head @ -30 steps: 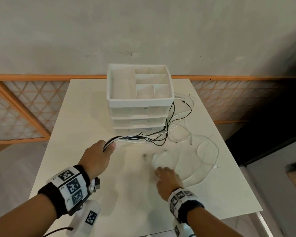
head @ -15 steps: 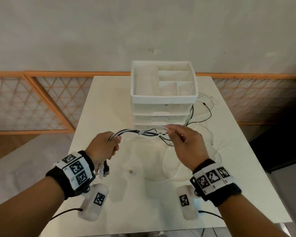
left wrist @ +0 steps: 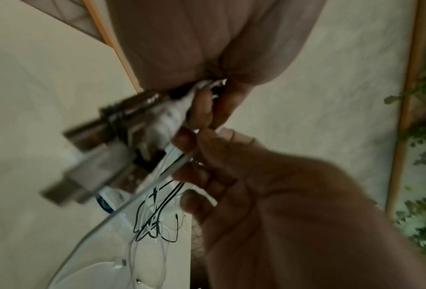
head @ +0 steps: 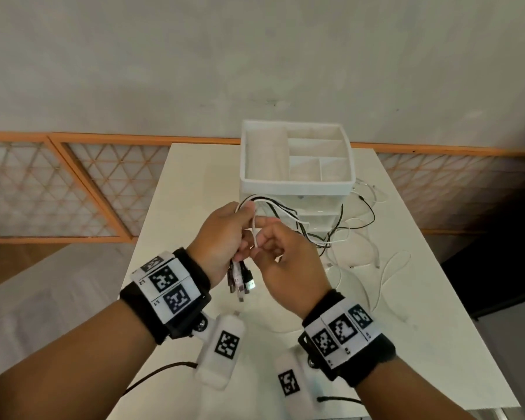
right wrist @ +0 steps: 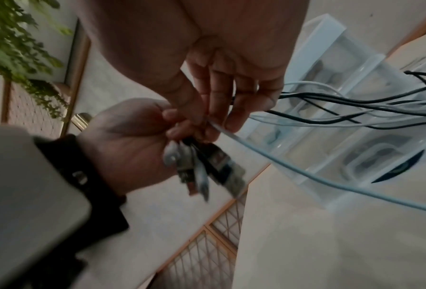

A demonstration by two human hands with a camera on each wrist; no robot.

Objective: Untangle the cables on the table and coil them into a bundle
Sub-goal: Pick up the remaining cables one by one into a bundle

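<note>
Above the white table (head: pixel 188 207), my left hand (head: pixel 240 225) grips a bundle of black and white cables (head: pixel 273 207). Their USB plugs (head: pixel 240 280) hang below the fist, and the plugs (right wrist: pixel 202 166) also show in the right wrist view. My right hand (head: pixel 259 241) is right against the left and pinches one white cable (head: pixel 255 228) between thumb and fingers; this white cable (right wrist: pixel 269 156) runs off to the right. The other ends trail into a tangle (head: pixel 331 237) on the table beside the drawers.
A white drawer organiser (head: pixel 297 187) with an open compartment tray on top stands at the back middle of the table. Loose white cable loops (head: pixel 388 268) lie on the right part. Orange-framed lattice panels (head: pixel 73 189) run along the wall behind.
My left hand has lifted the cable bundle up off the table. My right hand has left the table, come up and to the left, and now pinches a white cable beside the left hand.
</note>
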